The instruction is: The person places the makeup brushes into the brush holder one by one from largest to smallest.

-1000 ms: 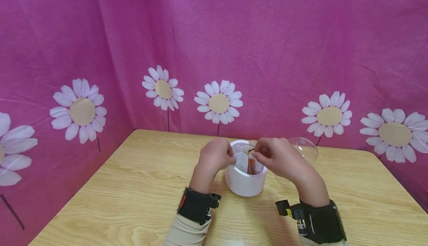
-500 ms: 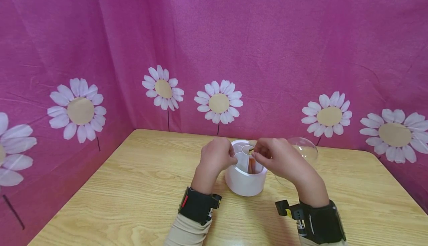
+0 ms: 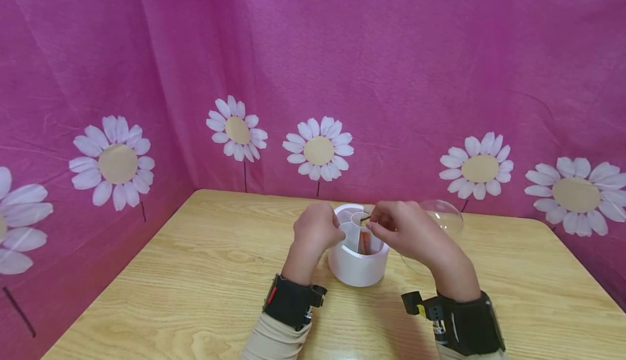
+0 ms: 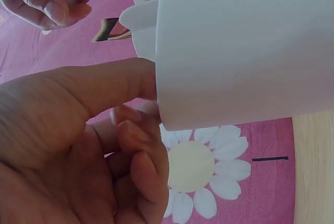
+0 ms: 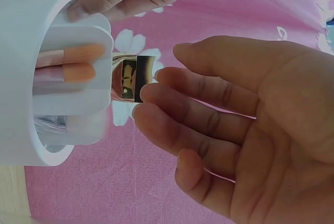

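A round white makeup brush holder (image 3: 358,267) with inner compartments stands on the table. My left hand (image 3: 315,228) pinches its rim at the left, thumb at the edge in the left wrist view. A flat-topped makeup brush (image 5: 127,78) with a gold ferrule and dark bristles rises from the holder. My right hand (image 5: 209,109) is at its bristle end, fingers loosely bent and thumb apart from them. Whether a fingertip touches the bristles, I cannot tell. Two makeup brushes with orange bristles (image 5: 81,71) lean in the front compartment; their lower handles are hidden.
A clear dome lid (image 3: 447,216) sits on the table behind my right hand, partly hidden by it. The wooden table (image 3: 220,273) reaches back to a pink curtain (image 3: 391,66) printed with white flowers. A silvery item (image 5: 52,125) shows in another compartment.
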Tool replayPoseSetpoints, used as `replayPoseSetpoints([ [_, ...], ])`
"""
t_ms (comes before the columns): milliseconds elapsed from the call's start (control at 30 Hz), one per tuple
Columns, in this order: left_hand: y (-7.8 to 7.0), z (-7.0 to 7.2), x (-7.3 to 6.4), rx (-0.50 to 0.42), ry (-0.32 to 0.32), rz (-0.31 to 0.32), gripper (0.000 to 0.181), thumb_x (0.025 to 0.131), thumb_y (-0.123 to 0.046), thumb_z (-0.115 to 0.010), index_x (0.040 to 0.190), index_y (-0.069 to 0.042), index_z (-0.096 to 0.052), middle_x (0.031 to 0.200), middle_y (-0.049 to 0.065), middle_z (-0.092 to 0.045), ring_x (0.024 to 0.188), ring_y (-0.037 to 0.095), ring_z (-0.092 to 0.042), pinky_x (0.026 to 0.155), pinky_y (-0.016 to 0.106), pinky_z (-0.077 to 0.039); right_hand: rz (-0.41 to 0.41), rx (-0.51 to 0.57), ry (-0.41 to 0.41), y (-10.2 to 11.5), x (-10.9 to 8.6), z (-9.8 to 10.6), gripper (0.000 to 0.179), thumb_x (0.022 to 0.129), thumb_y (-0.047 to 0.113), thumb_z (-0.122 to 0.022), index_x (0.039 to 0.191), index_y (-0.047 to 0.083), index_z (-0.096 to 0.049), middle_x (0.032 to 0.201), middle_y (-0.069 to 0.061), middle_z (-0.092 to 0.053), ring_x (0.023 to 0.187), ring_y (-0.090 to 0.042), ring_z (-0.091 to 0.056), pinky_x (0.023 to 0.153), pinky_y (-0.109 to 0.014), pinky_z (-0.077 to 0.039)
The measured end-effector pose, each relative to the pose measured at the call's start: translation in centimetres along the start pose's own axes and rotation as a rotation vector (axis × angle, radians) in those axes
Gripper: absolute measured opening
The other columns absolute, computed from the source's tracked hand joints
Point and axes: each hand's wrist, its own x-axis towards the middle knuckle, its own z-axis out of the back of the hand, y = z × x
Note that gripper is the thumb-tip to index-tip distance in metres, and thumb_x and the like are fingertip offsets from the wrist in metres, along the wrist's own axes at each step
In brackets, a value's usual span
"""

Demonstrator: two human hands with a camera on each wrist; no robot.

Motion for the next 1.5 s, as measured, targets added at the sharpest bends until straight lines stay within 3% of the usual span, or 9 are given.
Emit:
replayPoseSetpoints([
  [100,0.2,0.2,0.0,-0.012,0.0,-0.03,0.02,0.082,-0.015,-0.079,0.065,-0.013,-0.068,0.064,-0.004,-0.057,0.067,0.014,-0.054,0.055,0.03,-0.043,0.011,-0.008,-0.008,-0.1,0.1,-0.1,0.004,0.093,0.009,-0.071,0.09,0.007,-0.071,0.072,0.004,-0.063,0.064,-0.011,-0.054,0.058,-0.028,-0.049],
  [233,0.8,0.9,0.0,-0.064,0.006,-0.077,0.009,0.086,-0.02,-0.078,0.088,-0.011,-0.078,0.082,-0.001,-0.069,0.078,0.016,-0.061,0.062,0.031,-0.05,0.012,-0.011,-0.008,-0.2,0.2,-0.1,0.004,0.093,0.009,-0.071,0.09,0.007,-0.071,0.072,0.004,-0.063,0.062,-0.011,-0.054,0.057,-0.028,-0.048],
  [433,1.4,2.0,-0.1,-0.091,0.008,-0.094,0.009,0.088,-0.016,-0.075,0.095,-0.01,-0.077,0.078,0.001,-0.066,0.073,0.017,-0.06,0.059,0.03,-0.049,0.013,-0.007,-0.01,-0.1,0.3,0.0,0.004,0.093,0.01,-0.07,0.089,0.007,-0.071,0.07,0.004,-0.061,0.062,-0.012,-0.053,0.056,-0.028,-0.048],
  [667,1.8,1.9,0.0,-0.079,0.163,-0.135,0.017,0.092,-0.012,-0.072,0.108,-0.011,-0.077,0.095,0.005,-0.068,0.087,0.021,-0.06,0.07,0.034,-0.052,-0.003,0.0,0.004,0.0,0.3,0.0,0.004,0.093,0.01,-0.07,0.091,0.007,-0.071,0.071,0.003,-0.062,0.063,-0.012,-0.054,0.057,-0.029,-0.049],
  [800,2.0,1.8,0.1,-0.061,0.19,-0.164,0.025,0.09,-0.014,-0.075,0.114,-0.01,-0.075,0.101,0.008,-0.069,0.092,0.022,-0.061,0.076,0.037,-0.054,-0.011,0.003,0.011,0.0,0.3,0.0,0.005,0.094,0.01,-0.07,0.092,0.006,-0.071,0.072,0.003,-0.062,0.063,-0.012,-0.054,0.057,-0.029,-0.05],
  [967,2.1,1.6,0.2,-0.08,0.157,-0.188,0.032,0.089,-0.008,-0.074,0.121,-0.007,-0.07,0.103,0.011,-0.068,0.092,0.023,-0.061,0.076,0.036,-0.054,-0.004,-0.005,0.005,0.0,0.2,0.0,0.005,0.094,0.011,-0.07,0.091,0.006,-0.07,0.071,0.003,-0.062,0.063,-0.012,-0.054,0.057,-0.029,-0.049],
  [1167,2.2,1.3,0.3,-0.08,0.092,-0.149,0.035,0.09,-0.011,-0.074,0.123,-0.006,-0.062,0.097,0.009,-0.067,0.082,0.021,-0.061,0.07,0.035,-0.052,0.003,-0.009,-0.004,0.0,0.2,0.0,0.006,0.093,0.01,-0.07,0.089,0.007,-0.07,0.069,0.003,-0.06,0.062,-0.012,-0.053,0.057,-0.029,-0.049],
  [1500,2.3,-1.2,1.8,-0.061,-0.087,-0.08,0.019,0.088,-0.023,-0.079,0.097,-0.008,-0.071,0.083,0.003,-0.07,0.078,0.017,-0.066,0.059,0.031,-0.048,-0.006,-0.02,-0.018,0.0,0.1,0.1,0.007,0.094,0.011,-0.069,0.088,0.007,-0.07,0.067,0.004,-0.058,0.06,-0.012,-0.051,0.055,-0.028,-0.047],
])
